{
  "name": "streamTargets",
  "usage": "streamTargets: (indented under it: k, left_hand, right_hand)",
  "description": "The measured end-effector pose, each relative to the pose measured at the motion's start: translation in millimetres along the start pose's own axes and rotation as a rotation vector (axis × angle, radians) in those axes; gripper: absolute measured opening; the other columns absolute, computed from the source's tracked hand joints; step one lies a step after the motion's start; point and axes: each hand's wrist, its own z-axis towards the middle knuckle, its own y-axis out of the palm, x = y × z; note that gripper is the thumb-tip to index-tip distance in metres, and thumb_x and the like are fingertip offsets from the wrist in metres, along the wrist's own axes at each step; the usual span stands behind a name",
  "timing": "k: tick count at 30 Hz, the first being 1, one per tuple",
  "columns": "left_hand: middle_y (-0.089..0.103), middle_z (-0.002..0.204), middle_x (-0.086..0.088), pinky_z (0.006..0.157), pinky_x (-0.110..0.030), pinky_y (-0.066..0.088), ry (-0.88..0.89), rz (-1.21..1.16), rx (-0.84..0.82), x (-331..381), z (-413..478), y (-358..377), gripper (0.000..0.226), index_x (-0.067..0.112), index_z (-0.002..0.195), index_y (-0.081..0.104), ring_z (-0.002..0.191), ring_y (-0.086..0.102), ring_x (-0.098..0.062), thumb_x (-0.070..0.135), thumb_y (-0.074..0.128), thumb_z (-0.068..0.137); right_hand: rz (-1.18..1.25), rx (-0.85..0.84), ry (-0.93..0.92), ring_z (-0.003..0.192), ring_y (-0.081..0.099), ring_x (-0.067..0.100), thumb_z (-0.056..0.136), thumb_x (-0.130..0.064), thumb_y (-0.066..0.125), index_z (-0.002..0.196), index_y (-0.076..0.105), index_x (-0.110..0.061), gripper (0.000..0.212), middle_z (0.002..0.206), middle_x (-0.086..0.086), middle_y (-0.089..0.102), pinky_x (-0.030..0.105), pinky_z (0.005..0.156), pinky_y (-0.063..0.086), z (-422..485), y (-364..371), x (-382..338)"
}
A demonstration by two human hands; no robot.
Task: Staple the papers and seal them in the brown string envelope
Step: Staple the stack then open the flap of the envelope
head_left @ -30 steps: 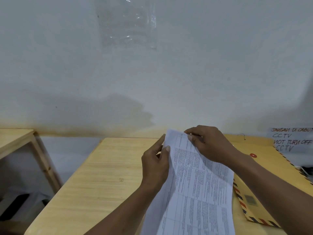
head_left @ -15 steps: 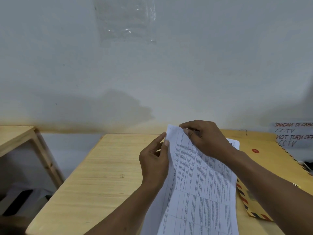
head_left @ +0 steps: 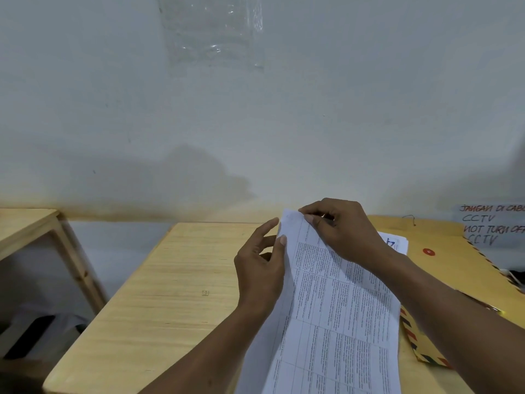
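Observation:
A stack of printed white papers (head_left: 338, 314) is held tilted above the wooden table (head_left: 159, 302). My right hand (head_left: 341, 231) pinches the top far corner of the papers. My left hand (head_left: 261, 265) rests against their left edge, thumb on the front, fingers spread behind. The brown string envelope (head_left: 451, 265), with a red button and striped airmail border, lies flat on the table to the right, partly under my right forearm. No stapler is in view.
A white wall stands right behind the table. A handwritten paper sign (head_left: 494, 226) leans at the far right. A second wooden table (head_left: 28, 226) stands to the left, across a gap with dark items on the floor.
Both hands and the papers sit slightly higher in view. More of a further sheet's corner with blue writing shows behind my right wrist. My left fingers have spread a little.

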Motion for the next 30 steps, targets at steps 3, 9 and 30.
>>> streamTargets:
  k: [3, 9, 30]
  left_hand:
    - [0.076, 0.098, 0.013, 0.07, -0.033, 0.059, 0.024, 0.052, -0.075, 1.8, 5.6, -3.0, 0.021, 0.024, 0.112, 0.075, 0.074, 0.067, 0.002, 0.016, 0.067, 0.094]
    - [0.075, 0.109, 0.022, 0.076, -0.032, 0.058, 0.001, 0.065, -0.102, -1.0, 11.2, -2.3, 0.02, 0.025, 0.109, 0.078, 0.076, 0.061, -0.004, 0.017, 0.067, 0.094]
    - [0.076, 0.105, 0.018, 0.073, -0.018, 0.057, -0.004, 0.058, -0.064, -3.5, 6.5, 6.2, 0.022, 0.023, 0.108, 0.079, 0.078, 0.067, 0.003, 0.011, 0.067, 0.093]
  right_hand:
    - [0.014, 0.01, 0.025, 0.083, 0.064, 0.004, 0.094, -0.018, 0.065, 0.107, 0.076, -0.022, 0.018, 0.091, -0.011, 0.073, 0.03, 0.075, 0.052, -0.2, 0.6, 2.6]
    - [0.018, 0.054, 0.037, 0.066, 0.058, -0.004, 0.091, -0.018, 0.069, 0.101, 0.076, -0.022, 0.013, 0.069, -0.022, 0.063, 0.014, 0.065, 0.04, -2.7, -0.5, 3.9]
    - [0.108, 0.015, 0.189, 0.067, 0.059, -0.016, 0.09, -0.016, 0.07, 0.098, 0.078, -0.018, 0.012, 0.074, -0.017, 0.067, 0.001, 0.061, 0.041, -0.7, -4.3, 0.8]
